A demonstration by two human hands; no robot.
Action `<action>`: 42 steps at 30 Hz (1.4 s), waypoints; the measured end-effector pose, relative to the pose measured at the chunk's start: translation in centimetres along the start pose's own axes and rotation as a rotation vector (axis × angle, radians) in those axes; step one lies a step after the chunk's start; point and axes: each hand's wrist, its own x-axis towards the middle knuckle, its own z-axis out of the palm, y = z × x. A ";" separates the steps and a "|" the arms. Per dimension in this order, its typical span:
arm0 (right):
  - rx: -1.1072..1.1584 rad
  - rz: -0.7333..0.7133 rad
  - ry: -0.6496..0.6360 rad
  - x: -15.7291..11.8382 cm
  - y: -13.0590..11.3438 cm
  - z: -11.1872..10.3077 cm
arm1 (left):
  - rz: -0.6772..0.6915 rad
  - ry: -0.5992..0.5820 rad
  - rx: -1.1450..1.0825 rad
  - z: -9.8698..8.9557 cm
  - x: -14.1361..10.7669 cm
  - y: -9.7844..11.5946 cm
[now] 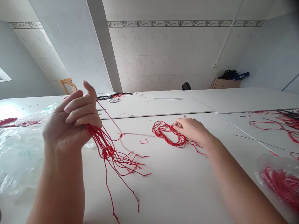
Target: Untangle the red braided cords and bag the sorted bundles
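Observation:
My left hand (78,116) is raised above the table at the left, fingers curled around a bundle of red braided cords (108,151). Knots and loose cord ends hang from the bundle to the right and downward. One strand with a knot (121,135) drops from the fingers beside it. At the centre right, my right hand (189,129) pinches the edge of a looped coil of red cords (161,132) that lies on the table. Its fingertips are pressed together over the cords, partly hiding them.
Crumpled clear plastic (21,155) spreads at the left. Black cords (112,95) and a ruler-like strip (168,98) lie farther back on the white table (168,186). At the right are loose red and black cords (263,123) and a plastic bag of red cords (280,183).

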 end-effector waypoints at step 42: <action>0.565 -0.398 0.187 1.1 -6.4 12.5 | -0.083 -0.025 -0.028 2.4 -2.0 -2.6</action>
